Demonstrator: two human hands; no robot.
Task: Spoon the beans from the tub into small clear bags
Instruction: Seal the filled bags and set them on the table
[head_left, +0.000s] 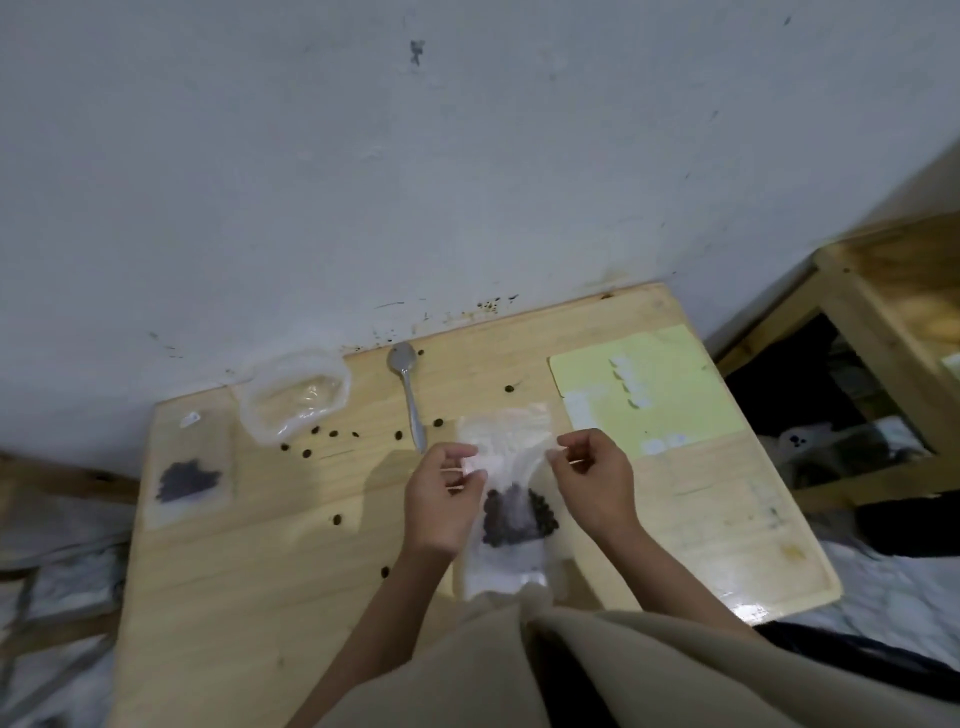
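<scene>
Late in the task, by the look of it: one filled bag (188, 480) lies flat at the table's (260, 571) 9 o'clock edge, and the tub (293, 395) at 11 o'clock looks nearly empty, the spoon (408, 387) lying idle at 12 o'clock. Left hand (441, 499) and right hand (592, 480) each have a pinching grip on the upper part of a second bag (506, 499) at centre, beans (519, 517) pooled low inside. Left to do, probably: close this bag and gather the loose beans (319, 441) scattered from 10 to 12 o'clock.
</scene>
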